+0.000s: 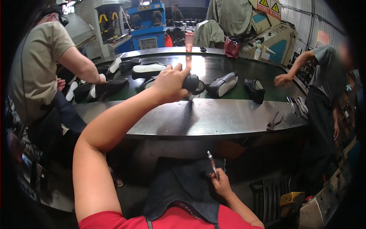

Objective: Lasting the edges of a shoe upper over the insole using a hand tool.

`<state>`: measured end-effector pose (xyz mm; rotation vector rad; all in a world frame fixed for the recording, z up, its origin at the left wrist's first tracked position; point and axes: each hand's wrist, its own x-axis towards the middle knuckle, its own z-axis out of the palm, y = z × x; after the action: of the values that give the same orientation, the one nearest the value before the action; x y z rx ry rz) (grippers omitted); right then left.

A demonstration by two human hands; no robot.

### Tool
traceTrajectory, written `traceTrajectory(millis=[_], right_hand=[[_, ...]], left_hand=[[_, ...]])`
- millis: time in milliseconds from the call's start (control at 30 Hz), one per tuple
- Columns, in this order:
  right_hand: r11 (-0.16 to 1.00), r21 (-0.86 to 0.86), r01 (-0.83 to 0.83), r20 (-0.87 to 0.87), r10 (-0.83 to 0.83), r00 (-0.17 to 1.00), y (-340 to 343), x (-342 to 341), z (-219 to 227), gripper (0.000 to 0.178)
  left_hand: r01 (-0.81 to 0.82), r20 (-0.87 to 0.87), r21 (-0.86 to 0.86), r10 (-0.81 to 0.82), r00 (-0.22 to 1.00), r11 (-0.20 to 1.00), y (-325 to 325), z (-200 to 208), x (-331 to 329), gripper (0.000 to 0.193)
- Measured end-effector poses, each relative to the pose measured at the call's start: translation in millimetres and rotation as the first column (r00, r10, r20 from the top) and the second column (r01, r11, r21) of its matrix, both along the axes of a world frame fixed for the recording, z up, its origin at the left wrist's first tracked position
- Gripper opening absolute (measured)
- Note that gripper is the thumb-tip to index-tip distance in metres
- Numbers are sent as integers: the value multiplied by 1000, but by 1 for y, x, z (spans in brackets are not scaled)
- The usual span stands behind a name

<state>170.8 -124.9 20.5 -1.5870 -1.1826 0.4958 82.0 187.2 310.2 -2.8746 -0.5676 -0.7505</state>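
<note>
My left hand reaches out over the dark green belt, its fingers closed round a black shoe. Part of that shoe is covered by the hand. Lower down, in front of my dark apron, my right hand grips a slim pen-like tool with a silvery end pointing up; its exact kind cannot be made out. Just right of the held shoe lies another black shoe with a pale sole, and further right a black shoe stands alone.
A metal ledge runs along the near side of the belt, with pliers on its right part. Several shoes lie to the left, by a co-worker's arm. Another person's hand hovers at the right. A pink cup stands on the far edge.
</note>
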Motion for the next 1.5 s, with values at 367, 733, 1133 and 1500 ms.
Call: traceTrajectory(millis=[367, 733, 1133, 1500], right_hand=[[865, 485, -127, -212, 257, 943, 51, -19, 117, 57], [980, -60, -189, -157, 178, 971, 29, -40, 59, 57], [998, 67, 10, -394, 17, 919, 18, -18, 66, 53], [996, 81, 24, -162, -11, 987, 16, -24, 95, 65]], left_hand=[[-69, -228, -280, 3, 974, 958, -115, 19, -83, 59], [136, -149, -802, -415, 898, 582, -121, -127, -137, 96], [513, 543, -840, -273, 794, -177, -109, -183, -86, 100], [607, 609, -792, -162, 776, -68, -157, -184, -65, 61]])
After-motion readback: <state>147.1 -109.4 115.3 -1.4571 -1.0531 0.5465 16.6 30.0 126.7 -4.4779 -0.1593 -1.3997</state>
